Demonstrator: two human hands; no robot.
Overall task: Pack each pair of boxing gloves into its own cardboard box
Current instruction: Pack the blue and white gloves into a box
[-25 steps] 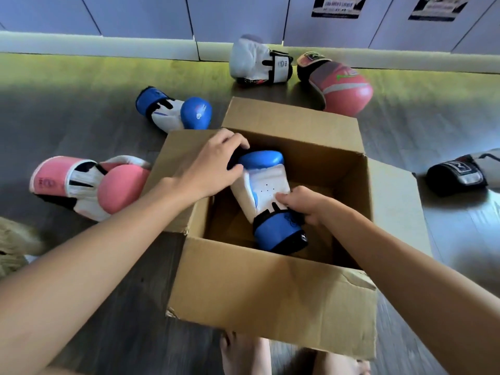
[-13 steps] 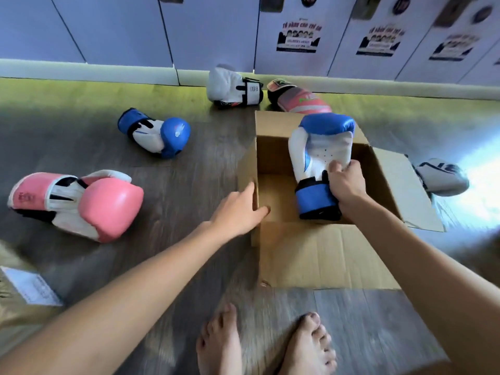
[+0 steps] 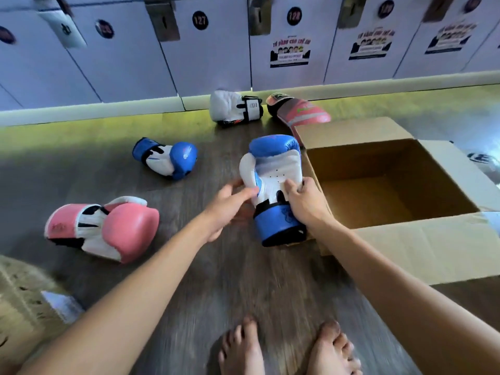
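A wooden floor [image 3: 216, 280] runs up to a row of numbered lockers [image 3: 216, 50]. On it lie a pair of pink gloves [image 3: 108, 228] at the left, a second blue glove [image 3: 167, 158] farther back, and a white glove [image 3: 232, 109] and a red glove [image 3: 303, 113] near the lockers. Bare feet [image 3: 240, 347] show at the bottom edge. The cardboard box [image 3: 433, 255] stands at the right with its flaps spread, its left wall between its inside and the held blue-and-white glove [image 3: 273, 182]. That glove is upright just outside the box, blue padding on top, white palm with small holes facing the camera, blue cuff lowest. The right hand [image 3: 305, 204] grips it at the wrist strap; the left hand [image 3: 227, 209] pinches its white thumb side.
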